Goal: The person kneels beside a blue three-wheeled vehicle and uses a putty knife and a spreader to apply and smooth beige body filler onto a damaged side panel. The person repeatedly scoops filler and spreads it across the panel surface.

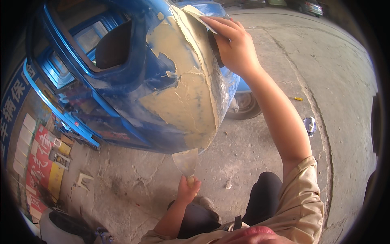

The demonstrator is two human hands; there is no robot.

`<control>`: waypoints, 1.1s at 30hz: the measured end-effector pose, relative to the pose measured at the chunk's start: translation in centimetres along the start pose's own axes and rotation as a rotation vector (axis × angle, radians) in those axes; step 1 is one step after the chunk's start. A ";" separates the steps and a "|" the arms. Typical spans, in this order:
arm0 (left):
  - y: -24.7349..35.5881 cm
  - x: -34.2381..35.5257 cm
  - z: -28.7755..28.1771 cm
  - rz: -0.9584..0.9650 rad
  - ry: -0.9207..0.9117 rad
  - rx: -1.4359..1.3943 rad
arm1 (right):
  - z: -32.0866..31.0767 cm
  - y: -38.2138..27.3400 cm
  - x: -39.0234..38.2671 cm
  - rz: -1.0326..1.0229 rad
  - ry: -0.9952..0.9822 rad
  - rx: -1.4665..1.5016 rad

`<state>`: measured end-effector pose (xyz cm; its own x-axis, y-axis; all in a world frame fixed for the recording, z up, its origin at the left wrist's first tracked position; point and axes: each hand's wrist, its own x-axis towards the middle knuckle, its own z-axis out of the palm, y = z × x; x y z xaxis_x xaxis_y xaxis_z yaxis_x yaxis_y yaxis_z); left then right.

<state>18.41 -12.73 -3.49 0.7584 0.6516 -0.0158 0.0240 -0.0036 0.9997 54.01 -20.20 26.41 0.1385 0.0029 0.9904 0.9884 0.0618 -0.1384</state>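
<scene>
A blue vehicle body fills the upper middle, its rounded corner coated with uneven beige filler and a long ridge along the edge. My right hand is at the top of that edge, gripping a thin, flat, filler-smeared spreader against the surface, fingers along it and thumb hidden. Below the body, my left hand grips the handle of a putty knife, its wide blade pointing up and smeared with pale material.
A wheel sits behind the corner on the concrete ground. To the right lie a yellow-handled tool and a small round container. Signboards and a scooter seat are at left. Parked cars stand at the back.
</scene>
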 end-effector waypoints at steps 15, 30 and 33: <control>0.1 -1.7 -0.8 -0.071 0.017 0.067 | -0.1 1.1 -3.8 -0.132 0.010 0.051; -0.1 -2.4 -0.6 -0.065 -0.028 0.085 | -0.3 1.8 -6.7 -0.141 0.001 0.102; 0.0 -2.5 -0.5 -0.060 -0.043 0.070 | -0.5 1.5 -7.4 -0.118 -0.008 0.122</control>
<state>16.14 -13.96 -3.44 0.7817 0.6188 -0.0775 0.1140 -0.0195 0.9933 54.50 -20.59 18.84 0.0210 -0.0034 0.9998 0.9829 0.1829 -0.0200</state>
